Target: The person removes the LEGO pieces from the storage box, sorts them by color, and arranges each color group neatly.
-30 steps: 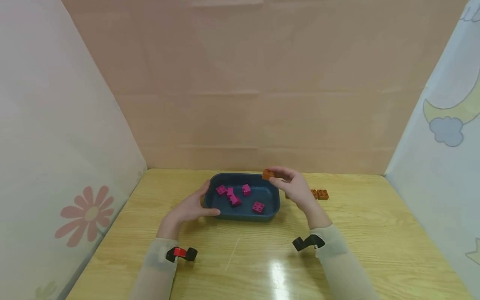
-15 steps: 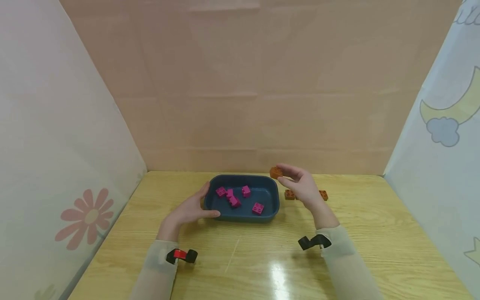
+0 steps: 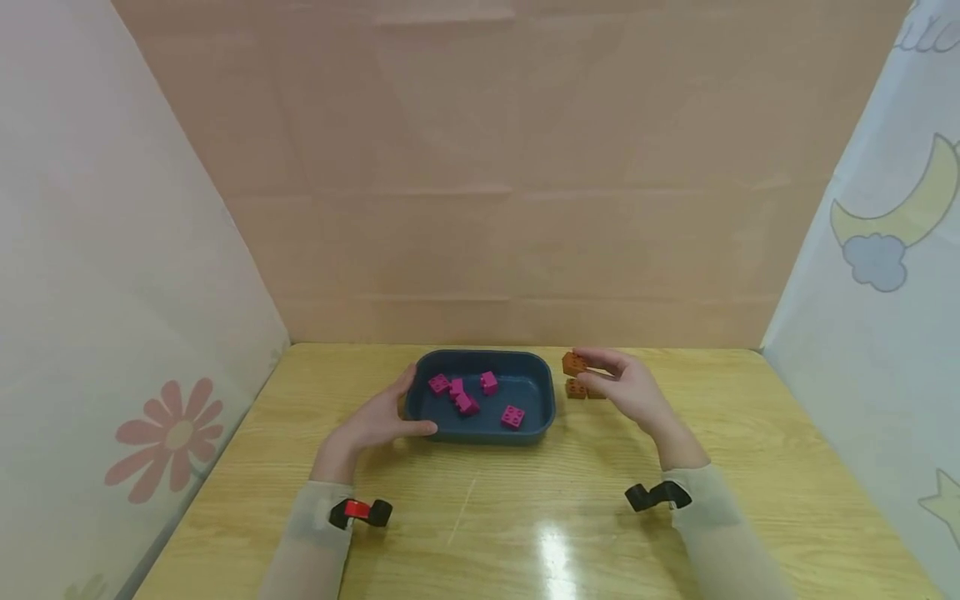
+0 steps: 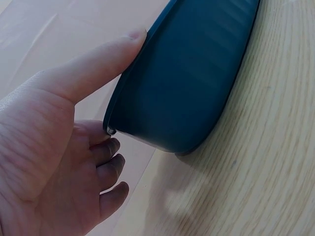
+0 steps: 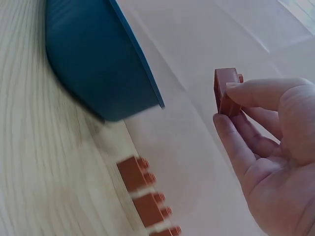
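Observation:
My left hand (image 3: 372,419) holds the left end of a dark blue plastic basin (image 3: 480,437), thumb on its near rim and fingers at the far left corner. Inside the basin lie several magenta toy bricks (image 3: 513,417), tilted different ways. Just right of the basin, my right hand (image 3: 628,390) pinches an orange-brown toy brick (image 5: 228,93) between thumb and fingers, raised over a row of similar bricks (image 5: 149,210) on the table. In the head view the hand hides part of that row.
The wooden table (image 3: 480,517) has a beige paper wall (image 3: 480,233) along its back edge. Pale patterned panels stand at left (image 3: 165,292) and right (image 3: 847,333). A black camera mount sits on each wrist.
My right hand has moved right with the orange-brown brick, from the basin's far right rim to over the row of bricks, and is now lower. The left hand keeps its hold on the basin.

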`<state>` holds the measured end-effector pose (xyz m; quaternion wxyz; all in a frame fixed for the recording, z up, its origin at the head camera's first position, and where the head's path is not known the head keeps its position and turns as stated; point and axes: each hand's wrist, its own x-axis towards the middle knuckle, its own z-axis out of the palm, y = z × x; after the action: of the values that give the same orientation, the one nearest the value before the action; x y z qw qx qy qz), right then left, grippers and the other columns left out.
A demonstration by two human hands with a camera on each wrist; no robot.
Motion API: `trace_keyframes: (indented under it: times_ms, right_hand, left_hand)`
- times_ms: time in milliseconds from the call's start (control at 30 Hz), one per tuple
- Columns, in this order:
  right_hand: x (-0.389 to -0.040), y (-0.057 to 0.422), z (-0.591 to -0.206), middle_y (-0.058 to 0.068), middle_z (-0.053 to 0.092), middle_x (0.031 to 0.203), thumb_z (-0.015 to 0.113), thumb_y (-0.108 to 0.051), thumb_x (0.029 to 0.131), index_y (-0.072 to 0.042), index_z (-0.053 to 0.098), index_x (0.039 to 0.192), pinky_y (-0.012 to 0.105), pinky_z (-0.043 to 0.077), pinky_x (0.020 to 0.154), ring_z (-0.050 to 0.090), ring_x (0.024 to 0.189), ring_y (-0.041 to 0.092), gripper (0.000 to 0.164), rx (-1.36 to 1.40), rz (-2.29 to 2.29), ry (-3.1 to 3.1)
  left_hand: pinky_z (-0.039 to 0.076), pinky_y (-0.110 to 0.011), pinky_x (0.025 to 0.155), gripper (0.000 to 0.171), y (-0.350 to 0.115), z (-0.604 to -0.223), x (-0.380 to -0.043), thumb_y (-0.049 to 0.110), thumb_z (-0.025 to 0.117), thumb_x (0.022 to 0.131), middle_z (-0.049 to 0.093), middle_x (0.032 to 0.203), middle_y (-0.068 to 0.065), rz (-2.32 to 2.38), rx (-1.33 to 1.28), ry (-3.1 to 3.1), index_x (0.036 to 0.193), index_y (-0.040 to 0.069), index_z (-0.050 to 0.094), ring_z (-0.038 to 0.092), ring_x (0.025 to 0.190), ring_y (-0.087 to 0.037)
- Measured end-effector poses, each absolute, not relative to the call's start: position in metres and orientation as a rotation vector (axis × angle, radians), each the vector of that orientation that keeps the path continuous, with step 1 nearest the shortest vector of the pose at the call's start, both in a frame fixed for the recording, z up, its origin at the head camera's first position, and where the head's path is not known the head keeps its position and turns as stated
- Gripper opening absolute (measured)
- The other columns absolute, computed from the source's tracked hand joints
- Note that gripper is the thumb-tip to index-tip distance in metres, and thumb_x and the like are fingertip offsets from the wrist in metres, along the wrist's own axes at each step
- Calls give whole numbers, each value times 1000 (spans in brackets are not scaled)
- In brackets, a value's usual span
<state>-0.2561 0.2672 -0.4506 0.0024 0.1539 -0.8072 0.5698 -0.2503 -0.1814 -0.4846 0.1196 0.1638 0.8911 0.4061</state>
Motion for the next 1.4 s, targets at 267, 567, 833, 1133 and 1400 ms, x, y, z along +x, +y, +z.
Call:
trace_keyframes:
  times_ms: [267,567,833,1133,1400]
  right_hand:
    - [-245,297,-450,19,56,154,71,-21,106,-6,57,155,20,55,94,60,134,41,53,436,1677,-2626]
    - [-236,324,-448,22,54,156,68,-22,108,-7,54,157,19,53,95,57,137,44,53,365,1553,-2679]
    - [-234,343,-443,20,51,158,67,-33,109,-9,49,161,64,43,112,48,145,44,60,288,1495,-2720]
    - [-236,359,-445,21,49,161,65,-26,110,-9,47,163,68,40,113,42,148,47,58,280,1439,-2762]
    - [-238,378,-458,23,45,163,64,-24,110,-6,45,163,70,40,111,37,150,51,59,234,1402,-2792]
  left_hand:
    - [20,-62,127,122,-182,-484,-249,43,88,91,4,179,-12,1198,484,2584,173,10,4,12,163,-38]
    - [20,-63,127,123,-183,-484,-251,44,88,90,3,180,-11,1203,482,2573,173,12,2,12,163,-38]
    - [20,-62,127,123,-182,-485,-250,45,87,90,4,180,-10,1211,488,2571,174,13,3,11,163,-37]
    - [20,-63,127,123,-182,-484,-249,46,88,89,5,180,-12,1209,485,2577,174,12,4,12,163,-39]
    - [21,-62,127,124,-182,-484,-250,46,88,89,4,180,-10,1195,488,2585,174,13,3,13,163,-38]
